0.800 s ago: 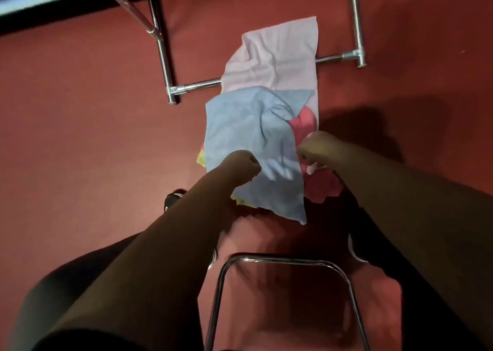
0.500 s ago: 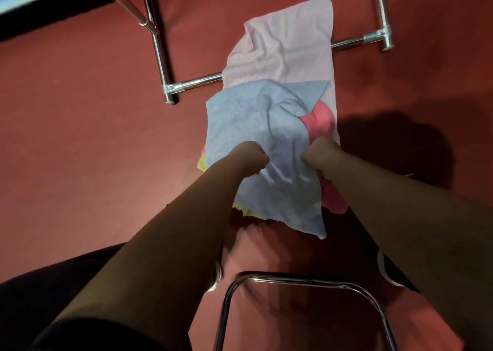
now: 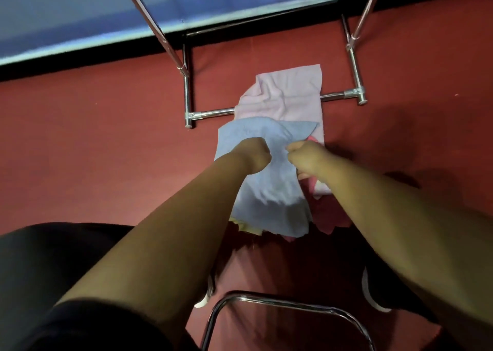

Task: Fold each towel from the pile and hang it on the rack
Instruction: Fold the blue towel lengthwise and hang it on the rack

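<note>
Single head-worn view, looking steeply down, close above forearms, floor beyond

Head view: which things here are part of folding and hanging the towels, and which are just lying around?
Part of the job:
blue towel, gripped by left hand and right hand
pink towel
red towel
yellow towel
rack

Just there:
chrome chair frame
red floor

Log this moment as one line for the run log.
step: picking up blue towel | left hand: gripping it | right hand: gripping it | pink towel: over rack's floor bar
</note>
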A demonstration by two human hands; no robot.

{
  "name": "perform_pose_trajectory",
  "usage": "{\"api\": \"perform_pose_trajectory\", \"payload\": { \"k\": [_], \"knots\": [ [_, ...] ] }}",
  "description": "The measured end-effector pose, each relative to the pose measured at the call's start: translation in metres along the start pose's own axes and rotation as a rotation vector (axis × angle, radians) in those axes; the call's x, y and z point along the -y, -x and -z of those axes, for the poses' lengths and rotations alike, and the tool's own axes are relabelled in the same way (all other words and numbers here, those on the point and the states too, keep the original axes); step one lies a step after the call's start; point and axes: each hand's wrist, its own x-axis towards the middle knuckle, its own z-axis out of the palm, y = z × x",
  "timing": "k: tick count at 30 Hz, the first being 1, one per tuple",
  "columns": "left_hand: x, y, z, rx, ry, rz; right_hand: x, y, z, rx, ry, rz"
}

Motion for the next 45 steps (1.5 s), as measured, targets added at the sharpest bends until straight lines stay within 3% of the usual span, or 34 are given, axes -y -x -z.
{"api": "perform_pose_trajectory", "payload": {
  "k": [6, 10, 13, 18, 21, 25, 32, 42, 45],
  "knots": [
    [-0.023, 0.041, 0.050, -0.205, -0.029, -0.125, 0.053, 0.074, 0.031, -0.137, 0.182, 0.264],
    [-0.037, 0.071, 0.087, -0.354, -0.036, -0.131, 0.094, 0.130, 0.059, -0.339, 0.384, 0.344],
    [-0.047, 0.096, 0.111, -0.386, 0.100, -0.179, 0.118, 0.170, 0.073, -0.495, 0.527, 0.484],
    [-0.065, 0.151, 0.126, -0.434, 0.372, -0.442, 0.137, 0.218, 0.087, -0.587, 0.452, 0.637],
    [-0.065, 0.172, 0.124, -0.375, 0.457, -0.512, 0.133, 0.230, 0.089, -0.634, 0.379, 0.714],
    [-0.053, 0.178, 0.119, -0.347, 0.480, -0.497, 0.117, 0.224, 0.092, -0.656, 0.328, 0.729],
    [-0.066, 0.178, 0.124, -0.217, 0.486, -0.567, 0.117, 0.224, 0.109, -0.548, 0.303, 0.770],
    [-0.060, 0.165, 0.151, -0.429, 0.047, -0.515, 0.140, 0.223, 0.121, -0.554, 0.403, 0.784],
    [-0.058, 0.179, 0.161, -0.359, 0.274, -0.569, 0.139, 0.221, 0.129, -0.577, 0.361, 0.784]
  ]
}}
